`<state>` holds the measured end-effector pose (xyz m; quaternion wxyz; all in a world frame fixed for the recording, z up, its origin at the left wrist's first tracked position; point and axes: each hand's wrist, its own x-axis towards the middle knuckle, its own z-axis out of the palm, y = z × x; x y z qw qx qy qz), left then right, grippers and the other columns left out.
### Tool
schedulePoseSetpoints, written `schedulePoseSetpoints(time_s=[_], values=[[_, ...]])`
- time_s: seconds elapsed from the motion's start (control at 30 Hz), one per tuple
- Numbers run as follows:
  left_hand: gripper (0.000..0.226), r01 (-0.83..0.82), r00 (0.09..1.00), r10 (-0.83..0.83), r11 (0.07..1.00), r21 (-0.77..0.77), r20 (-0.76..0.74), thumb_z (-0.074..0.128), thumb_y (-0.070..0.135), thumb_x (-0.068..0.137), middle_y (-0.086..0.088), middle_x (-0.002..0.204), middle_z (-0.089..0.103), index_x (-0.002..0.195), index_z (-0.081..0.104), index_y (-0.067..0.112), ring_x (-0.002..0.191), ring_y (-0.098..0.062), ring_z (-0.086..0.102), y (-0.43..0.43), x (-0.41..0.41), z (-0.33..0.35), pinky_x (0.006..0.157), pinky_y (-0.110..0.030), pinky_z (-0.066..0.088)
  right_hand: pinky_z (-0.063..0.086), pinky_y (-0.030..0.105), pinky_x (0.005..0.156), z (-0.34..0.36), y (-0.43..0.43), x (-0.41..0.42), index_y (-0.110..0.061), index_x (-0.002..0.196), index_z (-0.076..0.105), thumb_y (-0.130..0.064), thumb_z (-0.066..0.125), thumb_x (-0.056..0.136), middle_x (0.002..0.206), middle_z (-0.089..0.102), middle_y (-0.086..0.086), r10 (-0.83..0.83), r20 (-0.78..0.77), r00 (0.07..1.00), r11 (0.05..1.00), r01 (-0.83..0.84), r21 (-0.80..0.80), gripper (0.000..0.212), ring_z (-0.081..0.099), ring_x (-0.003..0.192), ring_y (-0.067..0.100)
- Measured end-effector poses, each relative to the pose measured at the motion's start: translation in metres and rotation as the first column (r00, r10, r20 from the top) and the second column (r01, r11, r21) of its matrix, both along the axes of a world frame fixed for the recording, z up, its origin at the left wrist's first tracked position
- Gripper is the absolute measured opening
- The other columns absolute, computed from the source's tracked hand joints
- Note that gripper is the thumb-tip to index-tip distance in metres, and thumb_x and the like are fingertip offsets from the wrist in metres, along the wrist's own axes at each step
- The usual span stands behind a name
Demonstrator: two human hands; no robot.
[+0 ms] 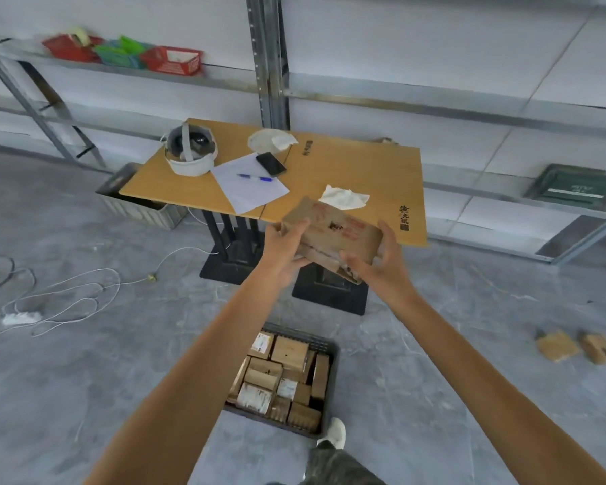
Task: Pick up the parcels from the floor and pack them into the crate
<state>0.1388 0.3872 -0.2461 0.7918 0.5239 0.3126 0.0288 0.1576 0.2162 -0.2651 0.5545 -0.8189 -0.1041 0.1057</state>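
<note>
"Two hands on what, exactly?"

"On a small stack of brown parcels [333, 236]. The left hand [286, 252] grips its left end with the thumb on top, and the right hand [382, 264] has its fingers curled over the right end."

"Where is the stack?"

"Up in the air, in front of the near edge of the tabletop [347, 159], beyond the crate [332, 386]."

"And the crate?"

"It's on the floor [119, 362] below the forearms, packed close with more parcels [273, 379], some standing on edge."

"Any not picked up?"

"A loose pair [574, 347] lies on the floor, side by side, well off to the right of the crate."

"What's on the tabletop?"

"A phone [270, 163], a blue pen [256, 177] on a sheet of paper [249, 190], and a crumpled tissue [343, 197] near the stack."
</note>
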Motion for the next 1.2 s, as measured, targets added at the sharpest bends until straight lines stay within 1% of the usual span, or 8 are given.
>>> schedulePoseSetpoints(time_s=[0.13, 0.2, 0.3, 0.6, 0.83, 0.97, 1.1, 1.2], values=[[0.045, 0.047, 0.993, -0.040, 0.997, 0.059, -0.110, 0.066, 0.024, 0.087, -0.010, 0.121, 0.051, 0.120, 0.036, 0.013, 0.111, -0.026, 0.057, 0.038, 0.006, -0.037, 0.095, -0.048, 0.049, 0.049, 0.049, 0.097, -0.037, 0.030, 0.016, -0.035, 0.149, 0.009, -0.062, 0.076, 0.063, 0.143, 0.041, -0.002, 0.001, -0.373, 0.928, 0.975, 0.083, 0.208, 0.112, 0.048, 0.126, 0.018], [0.046, 0.125, 0.977, -0.102, 0.986, 0.115, -0.188, 0.067, 0.029, 0.085, -0.007, 0.122, 0.051, 0.119, 0.039, 0.014, 0.113, -0.023, 0.055, 0.055, 0.005, -0.055, 0.096, -0.044, 0.048, 0.047, 0.050, 0.099, -0.053, 0.038, 0.021, -0.031, 0.149, 0.012, -0.047, 0.072, 0.077, 0.138, 0.048, 0.003, -0.074, -0.469, 0.880, 0.944, 0.213, 0.250, 0.096, 0.052, 0.122, 0.023], [0.052, 0.302, 0.931, -0.238, 0.929, 0.216, -0.276, 0.068, 0.038, 0.083, -0.002, 0.120, 0.055, 0.122, 0.045, 0.013, 0.110, -0.018, 0.055, 0.075, 0.007, -0.087, 0.089, -0.033, 0.049, 0.049, 0.047, 0.097, -0.080, 0.049, 0.025, -0.021, 0.145, 0.020, -0.025, 0.066, 0.086, 0.127, 0.051, 0.005, -0.202, -0.507, 0.838, 0.904, 0.359, 0.233, 0.075, 0.055, 0.118, 0.024], [0.045, 0.651, 0.730, -0.410, 0.662, 0.372, -0.548, 0.068, 0.032, 0.084, 0.005, 0.106, 0.059, 0.121, 0.053, 0.011, 0.092, -0.011, 0.054, 0.105, 0.014, -0.204, 0.068, -0.019, 0.043, 0.054, 0.042, 0.089, -0.209, 0.091, 0.004, -0.018, 0.106, 0.044, -0.027, 0.063, 0.089, 0.113, 0.063, 0.009, -0.445, -0.590, 0.674, 0.827, 0.561, 0.018, 0.027, 0.064, 0.102, 0.021], [0.042, 0.756, 0.542, -0.467, 0.634, 0.163, -0.699, 0.061, 0.024, 0.088, 0.003, 0.109, 0.060, 0.125, 0.045, 0.014, 0.090, -0.010, 0.057, 0.110, -0.023, -0.369, 0.073, -0.022, 0.049, 0.054, 0.030, 0.077, -0.369, 0.102, -0.036, -0.021, 0.121, 0.050, -0.020, 0.054, 0.095, 0.106, 0.061, 0.004, -0.518, -0.608, 0.602, 0.849, 0.453, -0.274, 0.027, 0.061, 0.100, 0.024], [0.028, 0.785, 0.504, -0.496, 0.604, 0.136, -0.707, 0.053, 0.022, 0.093, 0.015, 0.091, 0.051, 0.120, 0.047, 0.019, 0.080, -0.001, 0.052, 0.102, -0.036, -0.493, 0.060, -0.012, 0.039, 0.056, 0.040, 0.082, -0.505, 0.096, -0.055, -0.039, 0.124, 0.043, -0.034, 0.050, 0.091, 0.111, 0.061, 0.001, -0.489, -0.562, 0.667, 0.861, 0.263, -0.436, 0.034, 0.061, 0.103, 0.022], [0.014, 0.814, 0.477, -0.547, 0.570, 0.111, -0.688, 0.044, 0.015, 0.096, 0.015, 0.088, 0.053, 0.103, 0.052, 0.024, 0.078, 0.001, 0.050, 0.090, -0.042, -0.622, 0.062, -0.010, 0.041, 0.049, 0.016, 0.067, -0.617, 0.098, -0.062, -0.026, 0.132, 0.040, -0.018, 0.048, 0.096, 0.106, 0.058, -0.005, -0.528, -0.561, 0.638, 0.830, 0.248, -0.500, 0.037, 0.061, 0.092, 0.014], [0.026, 0.787, 0.479, -0.539, 0.613, 0.067, -0.693, 0.042, 0.011, 0.095, 0.004, 0.105, 0.060, 0.117, 0.054, 0.018, 0.090, -0.011, 0.058, 0.077, -0.048, -0.706, 0.072, -0.022, 0.053, 0.046, 0.010, 0.048, -0.682, 0.100, -0.061, -0.015, 0.140, 0.028, -0.011, 0.049, 0.096, 0.109, 0.055, -0.004, -0.497, -0.592, 0.634, 0.846, 0.204, -0.492, 0.049, 0.054, 0.073, 0.001]])
